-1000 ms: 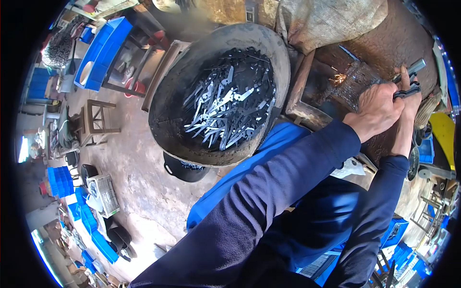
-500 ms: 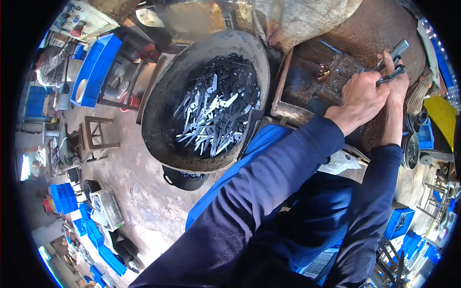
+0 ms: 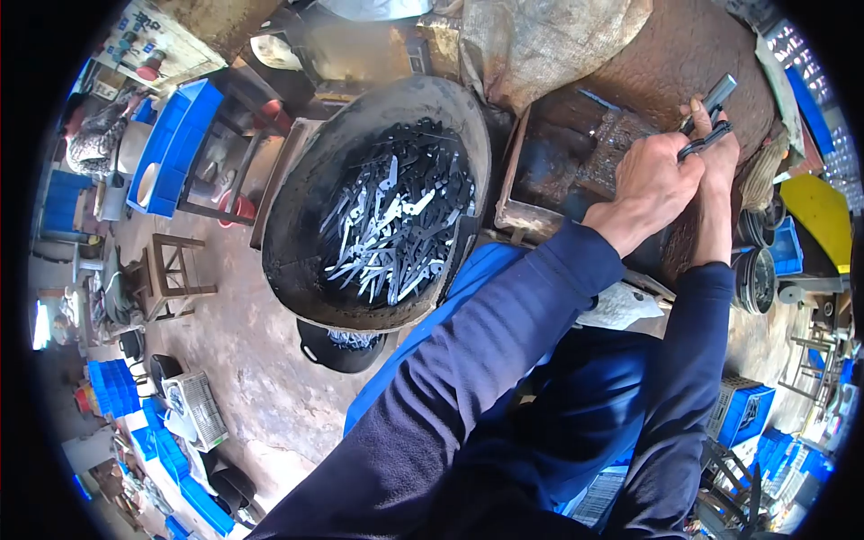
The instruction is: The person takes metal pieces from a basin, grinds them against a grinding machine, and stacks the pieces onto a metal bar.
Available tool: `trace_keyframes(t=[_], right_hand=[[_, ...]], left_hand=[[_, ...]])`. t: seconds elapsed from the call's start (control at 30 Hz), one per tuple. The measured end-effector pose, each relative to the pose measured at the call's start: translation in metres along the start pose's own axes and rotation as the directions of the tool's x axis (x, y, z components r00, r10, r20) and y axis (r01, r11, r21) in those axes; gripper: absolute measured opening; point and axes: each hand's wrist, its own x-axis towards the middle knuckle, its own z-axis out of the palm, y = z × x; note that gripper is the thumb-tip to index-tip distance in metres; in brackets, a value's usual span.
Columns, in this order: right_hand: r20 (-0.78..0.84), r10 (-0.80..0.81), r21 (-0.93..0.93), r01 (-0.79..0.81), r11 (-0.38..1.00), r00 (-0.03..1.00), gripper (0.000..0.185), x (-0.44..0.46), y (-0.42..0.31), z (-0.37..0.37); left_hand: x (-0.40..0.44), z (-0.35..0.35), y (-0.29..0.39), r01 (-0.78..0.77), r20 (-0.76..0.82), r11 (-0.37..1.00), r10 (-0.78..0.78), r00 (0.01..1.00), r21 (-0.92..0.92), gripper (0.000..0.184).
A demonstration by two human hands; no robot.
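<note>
My left hand (image 3: 646,180) is closed, its fingers wrapped round a dark metal piece (image 3: 705,141) with a looped end. Just to its right, my right hand (image 3: 717,162) has its fingers pressed round the same piece and a shiny metal bar (image 3: 722,92) that sticks out at the upper right. Both hands are close together, over a brown wet-looking surface (image 3: 661,54). Left of them lies a rough, grimy block (image 3: 616,148) in a wooden-edged tray (image 3: 526,214). A large dark pan (image 3: 297,216) holds a heap of black and silvery metal pieces (image 3: 396,216).
Below the pan is a smaller black pan (image 3: 337,357). A wooden stool (image 3: 171,270), a blue tray (image 3: 175,148) and stacked blue crates (image 3: 112,387) stand to the left. A sack (image 3: 549,45) hangs at the top. Round containers (image 3: 754,281) are at the right.
The whole view has shifted, so hands and pan appear further left. Sparks seen earlier at the block are no longer visible. Both hands keep their grip.
</note>
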Motion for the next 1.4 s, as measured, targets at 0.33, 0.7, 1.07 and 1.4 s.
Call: trace_keyframes(t=[0.33,0.7,1.07,1.4], right_hand=[[0.004,0.066,-0.066,-0.065,0.996,0.998,0.029,-0.044,-0.030,-0.009],[0.411,0.258,-0.119,-0.230,0.966,0.874,0.027,-0.161,-0.074,-0.065],[0.645,-0.152,-0.351,0.468,0.811,0.749,0.033,-0.229,-0.040,-0.082],[0.728,-0.069,-0.280,0.387,0.878,0.682,0.036,-0.217,-0.034,-0.088]], left_hand=[[0.006,-0.023,0.002,0.081,0.014,0.995,-0.080,0.997,-0.050,0.026],[0.015,-0.033,-0.018,-0.125,0.002,0.991,0.125,0.992,0.036,0.029],[0.004,-0.037,-0.009,-0.008,0.168,0.922,-0.062,0.984,0.387,0.031],[0.013,-0.060,-0.047,-0.150,0.409,0.631,-0.288,0.866,0.762,0.032]])
